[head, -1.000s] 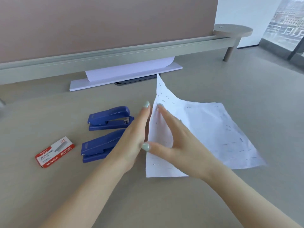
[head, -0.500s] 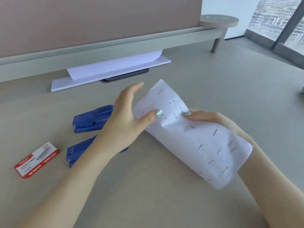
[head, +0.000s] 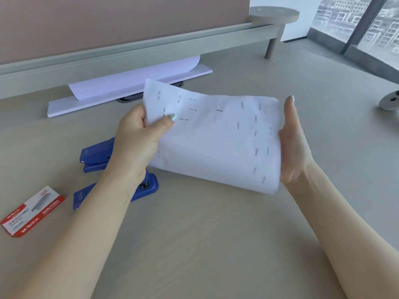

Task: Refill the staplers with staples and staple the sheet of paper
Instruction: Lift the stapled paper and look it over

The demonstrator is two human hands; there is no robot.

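I have the sheet of paper point(head: 216, 143) lifted off the surface point(head: 216, 244), folded over on itself, at about twelve o'clock from me. My left hand point(head: 138, 139) pinches its upper left corner between thumb and fingers; my right hand point(head: 293, 145) lies flat and open-palmed against the folded right edge, steadying it, not gripping. Many staples already dot the sheet in rows, so I judge the stapling well under way, perhaps close to done. Both blue staplers sit shut at ten o'clock, the far stapler point(head: 97, 154) and the near stapler point(head: 116, 194) partly under my left forearm. Whether they are loaded I cannot tell. The staple box point(head: 32, 210) rests at nine o'clock, apart from them.
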